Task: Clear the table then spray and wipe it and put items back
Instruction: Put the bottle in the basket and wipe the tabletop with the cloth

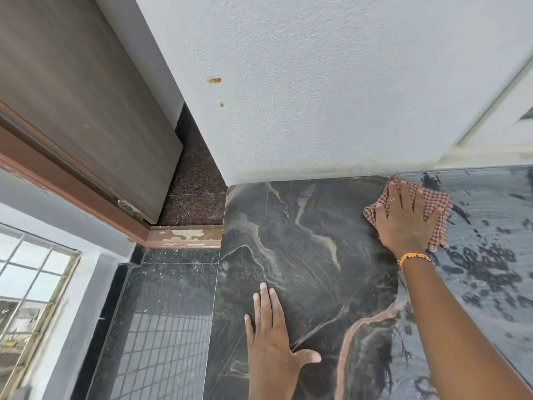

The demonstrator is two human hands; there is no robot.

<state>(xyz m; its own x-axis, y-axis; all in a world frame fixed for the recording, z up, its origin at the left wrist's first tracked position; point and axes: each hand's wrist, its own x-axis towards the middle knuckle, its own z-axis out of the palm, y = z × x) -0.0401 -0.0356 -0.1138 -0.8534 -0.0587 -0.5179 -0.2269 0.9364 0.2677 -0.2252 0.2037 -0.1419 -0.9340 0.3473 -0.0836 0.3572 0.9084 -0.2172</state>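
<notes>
The table [302,255] is a dark marble slab with pale veins, set against the white wall. My right hand [405,220] presses flat, fingers spread, on a red-and-white checked cloth [434,206] near the table's far edge. Wet smears and droplets cover the table surface to the right of the cloth. My left hand [271,336] rests flat on the table near its left edge, fingers straight, holding nothing.
A textured white wall [317,96] rises behind the table. Left of the table lies a dark tiled floor [161,313], with a grey-brown door [86,111] and its brown frame beyond. A barred window [28,284] is at the lower left.
</notes>
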